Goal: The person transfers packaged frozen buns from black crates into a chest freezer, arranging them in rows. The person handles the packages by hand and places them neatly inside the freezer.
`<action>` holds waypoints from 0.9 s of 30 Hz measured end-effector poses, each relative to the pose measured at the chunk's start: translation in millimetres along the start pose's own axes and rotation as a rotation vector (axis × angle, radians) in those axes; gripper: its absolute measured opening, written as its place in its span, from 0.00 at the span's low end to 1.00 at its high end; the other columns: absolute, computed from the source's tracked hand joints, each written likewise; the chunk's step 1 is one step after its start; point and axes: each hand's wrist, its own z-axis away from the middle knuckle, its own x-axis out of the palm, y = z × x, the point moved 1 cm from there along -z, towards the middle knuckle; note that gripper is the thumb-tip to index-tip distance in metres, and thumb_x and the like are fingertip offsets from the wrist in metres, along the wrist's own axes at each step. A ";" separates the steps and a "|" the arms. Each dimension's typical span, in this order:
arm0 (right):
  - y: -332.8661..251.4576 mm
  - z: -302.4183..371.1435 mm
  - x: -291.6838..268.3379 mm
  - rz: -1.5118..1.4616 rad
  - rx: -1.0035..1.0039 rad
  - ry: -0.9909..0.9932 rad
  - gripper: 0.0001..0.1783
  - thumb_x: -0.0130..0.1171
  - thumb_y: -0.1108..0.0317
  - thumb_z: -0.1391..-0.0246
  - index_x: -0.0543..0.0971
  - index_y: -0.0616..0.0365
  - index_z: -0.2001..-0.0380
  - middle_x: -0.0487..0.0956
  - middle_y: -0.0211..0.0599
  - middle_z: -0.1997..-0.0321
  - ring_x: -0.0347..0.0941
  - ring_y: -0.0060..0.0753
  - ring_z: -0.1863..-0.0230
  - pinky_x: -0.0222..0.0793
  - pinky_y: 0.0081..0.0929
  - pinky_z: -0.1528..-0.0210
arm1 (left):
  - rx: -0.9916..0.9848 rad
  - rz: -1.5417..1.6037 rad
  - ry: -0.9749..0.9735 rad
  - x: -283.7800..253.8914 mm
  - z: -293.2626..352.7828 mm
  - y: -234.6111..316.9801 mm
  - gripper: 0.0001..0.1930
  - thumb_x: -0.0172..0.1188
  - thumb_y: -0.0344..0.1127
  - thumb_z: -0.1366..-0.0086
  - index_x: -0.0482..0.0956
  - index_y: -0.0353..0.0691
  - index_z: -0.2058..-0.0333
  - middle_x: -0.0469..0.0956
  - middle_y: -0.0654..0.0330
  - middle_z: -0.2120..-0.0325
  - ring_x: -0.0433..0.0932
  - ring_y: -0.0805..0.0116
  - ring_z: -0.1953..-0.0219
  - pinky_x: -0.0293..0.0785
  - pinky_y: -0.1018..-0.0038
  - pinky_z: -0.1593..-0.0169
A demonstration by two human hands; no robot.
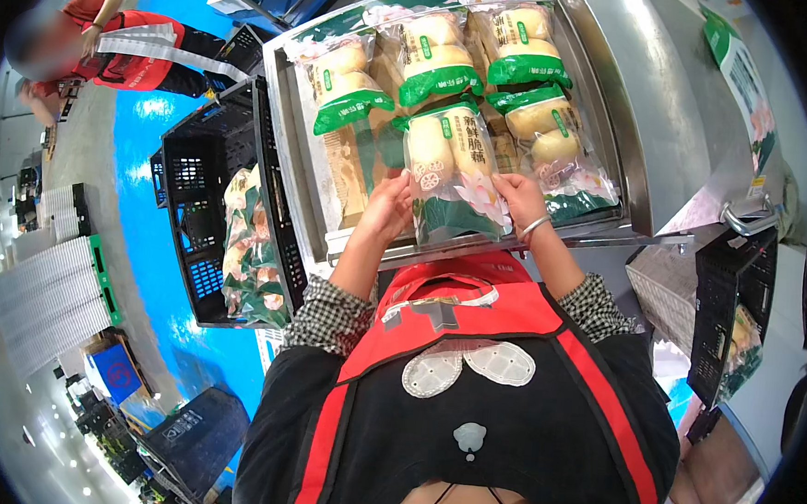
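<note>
A clear plastic bag of pale lotus root segments (450, 149), printed with green bands and a pink flower, lies at the front of a metal-framed tray. My left hand (388, 207) grips its lower left edge, and my right hand (521, 206), with a bracelet at the wrist, grips the lower right. Both sets of fingers are closed on the plastic. Several similar bags lie around it: one bag (556, 143) close on the right, and a far row with a left bag (342, 71), a middle bag (431, 52) and a right bag (529, 49).
A black crate (275, 166) with more bags (248, 252) stands left of the tray's metal rim (299, 176). On the right are a steel surface (658, 92), a metal handle (749, 220) and another black crate (718, 313). Another person (138, 56) stands at far left, beyond the blue floor (153, 200).
</note>
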 end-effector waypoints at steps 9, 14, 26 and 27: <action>-5.0 8.3 -5.9 0.892 -0.264 0.173 0.14 0.58 0.59 0.47 0.75 0.60 0.76 0.79 0.43 0.76 0.75 0.41 0.75 0.68 0.35 0.71 | 0.168 -0.468 0.350 -15.9 18.2 -30.0 0.10 0.59 0.37 0.38 0.71 0.38 0.72 0.73 0.66 0.83 0.70 0.76 0.83 0.65 0.79 0.81; -20.0 -8.3 0.4 1.408 -0.410 0.248 0.13 0.54 0.57 0.45 0.72 0.57 0.70 0.78 0.46 0.71 0.75 0.51 0.69 0.69 0.45 0.68 | 0.692 -1.465 0.616 8.1 5.0 -30.7 0.10 0.56 0.40 0.38 0.71 0.40 0.70 0.75 0.47 0.78 0.76 0.47 0.74 0.69 0.57 0.69; 2.8 -25.2 -15.4 1.655 -0.917 0.314 0.11 0.59 0.59 0.52 0.70 0.53 0.76 0.74 0.37 0.78 0.72 0.42 0.73 0.68 0.40 0.72 | 0.904 -2.009 0.790 -4.0 -7.9 -59.2 0.12 0.54 0.45 0.38 0.69 0.43 0.72 0.71 0.58 0.91 0.73 0.59 0.89 0.69 0.63 0.83; 4.3 -25.9 -16.0 1.669 -0.927 0.311 0.11 0.59 0.59 0.52 0.70 0.52 0.76 0.74 0.36 0.78 0.72 0.41 0.72 0.68 0.40 0.72 | 0.903 -2.029 0.799 -2.8 -6.9 -58.2 0.11 0.54 0.44 0.39 0.69 0.43 0.72 0.71 0.59 0.92 0.73 0.59 0.90 0.69 0.64 0.83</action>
